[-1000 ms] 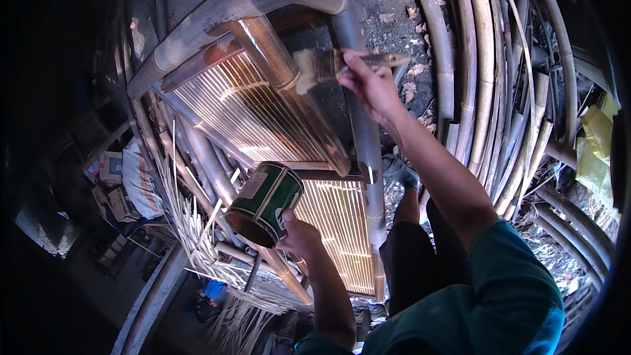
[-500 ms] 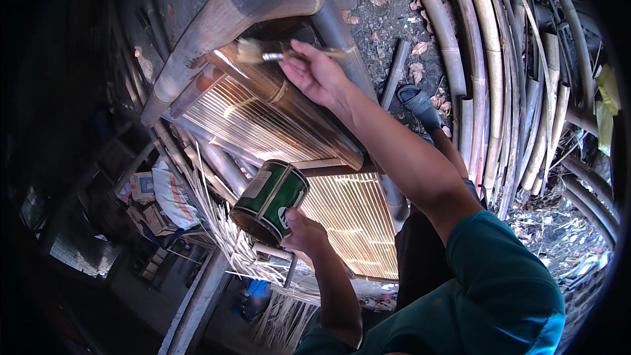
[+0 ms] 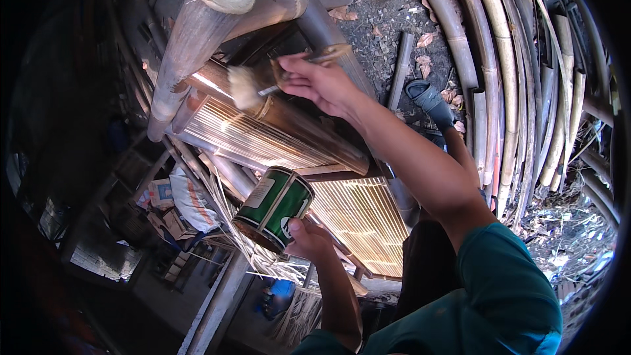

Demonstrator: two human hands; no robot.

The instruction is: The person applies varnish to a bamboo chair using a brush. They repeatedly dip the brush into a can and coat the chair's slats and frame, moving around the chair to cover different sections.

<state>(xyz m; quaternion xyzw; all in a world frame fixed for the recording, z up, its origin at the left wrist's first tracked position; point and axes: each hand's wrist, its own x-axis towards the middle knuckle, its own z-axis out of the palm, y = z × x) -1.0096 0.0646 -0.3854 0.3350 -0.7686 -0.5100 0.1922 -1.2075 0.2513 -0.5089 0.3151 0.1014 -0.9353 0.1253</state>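
My right hand (image 3: 319, 82) is closed around the handle of a paintbrush. Its pale, motion-blurred bristles (image 3: 244, 88) point left, just over a glossy brown bamboo pole of a bamboo bench (image 3: 296, 133). Whether the bristles touch the pole, I cannot tell. In my left hand (image 3: 310, 240) is a green can (image 3: 276, 200), gripped low on its side and tilted so that its brown-stained rim faces down and left. What the can contains is hidden. The bench's slatted surface (image 3: 360, 213) runs behind and below the can.
A thick upright bamboo post (image 3: 190, 39) rises at the bench's far left corner. Long bamboo poles (image 3: 503, 66) lie stacked on the right. Split strips (image 3: 263, 256), a white sack (image 3: 192, 202) and cardboard (image 3: 172, 222) sit at left. My sandalled foot (image 3: 428, 100) stands on leaf-strewn ground.
The paintbrush has swung down, its bristles now lower and nearer the bamboo pole. The view has shifted a little, moving the bench post within it. My left hand still holds the can, similarly tilted.
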